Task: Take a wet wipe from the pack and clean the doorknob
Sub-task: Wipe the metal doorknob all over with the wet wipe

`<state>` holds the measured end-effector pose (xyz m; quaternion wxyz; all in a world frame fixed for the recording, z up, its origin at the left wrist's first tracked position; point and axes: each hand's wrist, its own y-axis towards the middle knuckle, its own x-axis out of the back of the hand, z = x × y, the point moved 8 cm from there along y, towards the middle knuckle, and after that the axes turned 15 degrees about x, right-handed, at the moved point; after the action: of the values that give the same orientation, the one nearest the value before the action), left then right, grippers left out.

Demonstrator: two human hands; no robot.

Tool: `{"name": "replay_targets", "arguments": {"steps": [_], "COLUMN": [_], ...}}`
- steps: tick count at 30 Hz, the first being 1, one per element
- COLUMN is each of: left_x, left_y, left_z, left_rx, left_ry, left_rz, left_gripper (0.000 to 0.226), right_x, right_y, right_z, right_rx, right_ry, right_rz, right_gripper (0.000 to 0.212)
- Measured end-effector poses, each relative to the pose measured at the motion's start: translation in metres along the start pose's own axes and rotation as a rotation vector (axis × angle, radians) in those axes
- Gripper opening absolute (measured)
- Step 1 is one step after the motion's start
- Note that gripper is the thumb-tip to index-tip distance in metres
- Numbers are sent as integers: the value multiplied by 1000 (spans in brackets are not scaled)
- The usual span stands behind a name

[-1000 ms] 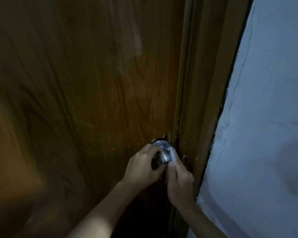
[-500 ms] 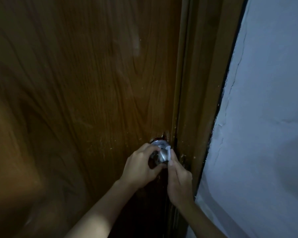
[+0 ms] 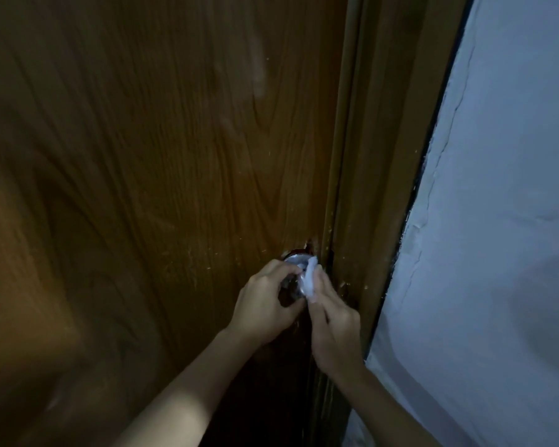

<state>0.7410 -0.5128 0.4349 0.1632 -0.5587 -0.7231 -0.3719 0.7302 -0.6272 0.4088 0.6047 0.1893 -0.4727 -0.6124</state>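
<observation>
Both hands work at the door's latch edge: the left hand [image 3: 265, 304] grips the doorknob [image 3: 296, 277], the right hand [image 3: 334, 321] pinches the wet wipe [image 3: 309, 280] against its face. Wipe drawn, wiping under way; the pack is out of view, and how much cleaning is left cannot be judged.

no legible text, labels or signs

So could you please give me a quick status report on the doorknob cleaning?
Left hand gripping the doorknob. Right hand pressing the wet wipe against its right side. Nothing in the way; pack not in view.
</observation>
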Motion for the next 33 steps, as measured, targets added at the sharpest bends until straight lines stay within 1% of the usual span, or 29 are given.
{"name": "replay_targets", "arguments": {"steps": [2, 3, 5, 6, 7, 10, 11, 13, 15, 16, 17, 18, 21, 23, 24, 26, 27, 29, 30, 33], "left_x": [0, 0, -1, -1, 0, 1, 1, 1, 0, -1, -1, -1, 0, 0, 0, 0, 0, -1, -1, -2], "left_y": [0, 0, 0, 1, 1, 1, 0, 1, 1, 1, 1, 1, 1, 1, 2, 2, 3, 3, 3, 2], "left_z": [1, 1, 0, 0, 0, 0, 0, 0, 0, -1, -1, 0, 1, 1, 2, 3, 4, 3, 3, 4], "left_rx": [14, 10, 0, -2, -1, 17, 21, 12, 3, 1, 2, 5, 18, 12, 12, 13, 9, -6, -10, 3], "left_ry": [-5, -5, -2, 0, -1, -16, -14, -14, -15, -15, -14, -15, -19, -27, -27, -26, -32, -47, -50, -36], "left_rz": [-5, -4, 3, 6, 7, 9, 9, 11, 24, 29, 30, 27, 5, 2, 2, 1, 2, 6, 8, 8], "left_gripper": [42, 42, 42, 42, 42, 44, 44, 41, 38, 37, 38, 39, 44, 46, 46, 46, 45, 42, 42, 46], "right_x": [4, 2, -1, -2, -1, 5, 6, 4, -4, -7, -7, -4, 5, 9, 12, 15, 14, 10, 10, 12], "right_y": [1, 2, 0, 0, 1, -2, -3, -2, -1, 2, 5, 7, 5, 0, -2, -1, 2, 7, 8, -1], "right_z": [-5, 0, 12, 12, 6, -16, -13, 1, 14, 16, 15, 9, -15, -24, -25, -15, -8, 1, -1, -23], "right_rx": [-43, -13, 105, 125, 99, -87, -94, -21, 89, 106, 89, 28, -220, -291, -289, -209, -152, -46, -43, -246], "right_ry": [-5, -15, -30, -24, -14, 39, 7, -78, -90, -78, -62, -36, 91, 90, 72, 46, 45, 42, 44, 75], "right_rz": [-31, -12, 34, 40, 25, -87, -101, -94, -31, -8, -20, -61, -180, -226, -247, -253, -228, -172, -161, -208], "right_gripper": [44, 44, 43, 42, 40, 36, 35, 35, 37, 37, 36, 33, 23, 25, 27, 24, 20, 21, 22, 21]}}
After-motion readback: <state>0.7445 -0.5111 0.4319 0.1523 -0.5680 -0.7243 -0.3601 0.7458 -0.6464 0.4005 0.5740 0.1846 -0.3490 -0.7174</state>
